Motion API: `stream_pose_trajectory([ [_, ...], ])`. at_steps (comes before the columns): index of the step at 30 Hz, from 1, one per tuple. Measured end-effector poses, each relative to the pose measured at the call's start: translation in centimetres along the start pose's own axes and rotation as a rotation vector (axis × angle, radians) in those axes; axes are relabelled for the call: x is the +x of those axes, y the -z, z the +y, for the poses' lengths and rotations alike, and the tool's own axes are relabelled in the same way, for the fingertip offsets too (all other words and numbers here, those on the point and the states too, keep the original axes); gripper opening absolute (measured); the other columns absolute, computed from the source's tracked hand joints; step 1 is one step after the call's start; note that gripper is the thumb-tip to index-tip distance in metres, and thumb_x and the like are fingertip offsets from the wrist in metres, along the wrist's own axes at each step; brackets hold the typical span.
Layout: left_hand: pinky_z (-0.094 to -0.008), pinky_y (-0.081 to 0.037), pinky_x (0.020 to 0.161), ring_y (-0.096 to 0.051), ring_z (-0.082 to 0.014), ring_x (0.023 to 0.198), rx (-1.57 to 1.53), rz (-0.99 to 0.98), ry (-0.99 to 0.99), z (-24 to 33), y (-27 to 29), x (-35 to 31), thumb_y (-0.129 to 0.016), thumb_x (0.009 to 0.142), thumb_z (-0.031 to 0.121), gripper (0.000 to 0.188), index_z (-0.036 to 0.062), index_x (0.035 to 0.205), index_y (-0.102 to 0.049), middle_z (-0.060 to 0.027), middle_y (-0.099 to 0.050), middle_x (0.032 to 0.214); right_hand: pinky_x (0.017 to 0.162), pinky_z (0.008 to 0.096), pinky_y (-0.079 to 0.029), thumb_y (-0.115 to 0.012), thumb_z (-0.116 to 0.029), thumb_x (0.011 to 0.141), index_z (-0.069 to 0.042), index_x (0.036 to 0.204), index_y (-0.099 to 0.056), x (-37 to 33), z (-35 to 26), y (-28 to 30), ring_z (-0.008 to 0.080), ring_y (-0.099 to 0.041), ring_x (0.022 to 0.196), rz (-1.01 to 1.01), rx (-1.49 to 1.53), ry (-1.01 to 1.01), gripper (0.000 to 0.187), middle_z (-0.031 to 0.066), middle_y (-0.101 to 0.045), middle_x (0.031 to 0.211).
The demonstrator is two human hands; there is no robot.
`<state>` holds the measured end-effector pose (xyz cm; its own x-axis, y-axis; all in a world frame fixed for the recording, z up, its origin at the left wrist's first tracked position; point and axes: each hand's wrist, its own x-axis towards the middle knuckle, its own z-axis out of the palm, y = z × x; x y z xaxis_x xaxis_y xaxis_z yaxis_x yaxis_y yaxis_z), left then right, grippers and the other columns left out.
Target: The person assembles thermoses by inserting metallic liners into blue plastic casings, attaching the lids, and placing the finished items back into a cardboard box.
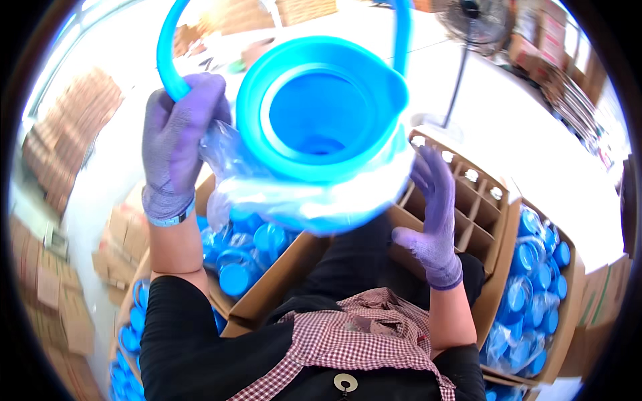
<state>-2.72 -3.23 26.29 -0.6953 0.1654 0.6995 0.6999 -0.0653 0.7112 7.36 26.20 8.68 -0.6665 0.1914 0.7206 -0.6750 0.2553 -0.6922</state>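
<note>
The jug (321, 110) is left of the divided carton (479, 204) (fan (473, 20) beyond).

Fan (491, 28) noted at upper right, mounted on a dark pole over pale floor (528, 117). Boxes (550, 33), some reddish, stacked just beside it. Brown cardboard (77, 127) piled at upper left; cartons (50, 284) stacked below. Green-striped carton (602, 291) at right edge.

Looks like a packing workshop, judging by the divided carton (491, 215), an open box (570, 307) of bagged blue plastic pieces (540, 275), stacked cardboard (73, 130) and a pedestal fan (473, 27) on the pale floor (535, 134).
</note>
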Motion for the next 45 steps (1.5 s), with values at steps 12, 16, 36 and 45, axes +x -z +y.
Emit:
stream_pose_trajectory([
  [12,-0.0494,-0.027,0.124,-0.042,-0.0348,0.147,-0.201,-0.963,-0.261,-15.3,-19.9,-11.6,-0.077,0.075,0.004,0.018,0.0133,0.09,-0.078,-0.0145,-0.057,0.146,0.115,0.0376,-0.041,-0.07,-0.022,0.099,-0.003,0.156,-0.039,-21.4,4.1,6.3,0.022,-0.052,0.135,0.318,0.138,-0.604,0.067,0.012,-0.054,0.147],
  [16,-0.0583,-0.006,0.13,-0.042,-0.0346,0.149,-0.078,-1.069,-0.38,-15.8,-21.3,-18.5,-0.068,0.068,-0.011,0.031,0.0178,0.064,-0.057,-0.0003,-0.074,0.122,0.117,0.0382,-0.039,-0.073,-0.015,0.094,-0.002,0.153,-0.043,-27.3,0.2,6.5,0.0223,-0.052,0.135,0.28,0.228,-0.69,0.068,0.0126,-0.056,0.146],
  [36,-0.0508,-0.044,0.113,-0.056,-0.0352,0.134,-0.065,-1.124,0.03,-32.3,-22.0,-13.3,-0.066,0.097,0.026,0.045,0.0074,0.138,-0.061,-0.0171,-0.06,0.141,0.122,0.0659,-0.016,-0.077,-0.038,0.079,-0.018,0.138,-0.065,-7.3,1.4,10.3,0.0427,-0.037,0.149,-0.097,-1.069,-0.412,0.064,0.0089,-0.054,0.15],
  [45,-0.0441,-0.033,0.121,-0.051,-0.0332,0.14,-0.65,-1.006,0.589,-28.8,-33.4,-12.6,-0.036,0.105,0.067,0.087,-0.005,0.154,-0.044,-0.0251,-0.052,0.151,0.12,0.0638,-0.024,-0.071,-0.042,0.087,-0.011,0.142,-0.061,-6.6,3.9,11.6,0.0406,-0.046,0.144,-0.064,-0.973,-0.349,0.064,0.0132,-0.058,0.147],
])
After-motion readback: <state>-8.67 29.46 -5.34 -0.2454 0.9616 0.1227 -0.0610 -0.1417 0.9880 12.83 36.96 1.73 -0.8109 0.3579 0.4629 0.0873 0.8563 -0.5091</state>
